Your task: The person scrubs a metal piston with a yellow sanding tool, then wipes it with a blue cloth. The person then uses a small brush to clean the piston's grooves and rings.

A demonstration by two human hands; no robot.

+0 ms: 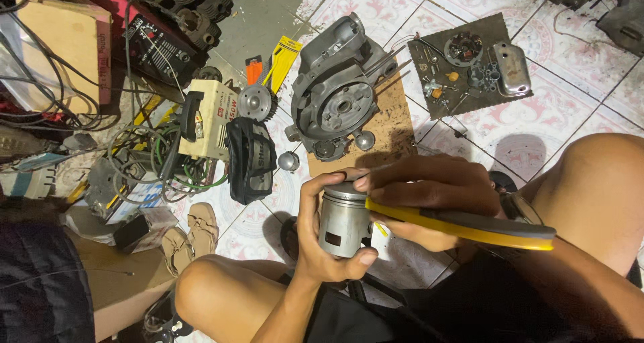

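Note:
My left hand [318,239] is wrapped around a grey metal piston [341,222], held upright above my lap, thumb low on its skirt and fingers over the crown edge. My right hand [429,195] grips pliers with yellow and grey handles [469,225], the handles pointing right; its fingertips rest on the piston's top. The pliers' jaws are hidden behind the piston and fingers. On the floor beyond lies a grey engine crankcase [339,94] on a cardboard sheet [392,125].
A dark mat [429,94] at the upper right carries small engine parts and a shiny metal cover [511,68]. A cream power tool [208,118], a black bag [251,158], tangled cables [144,158] and sandals [191,235] crowd the left. My bare knees flank the piston.

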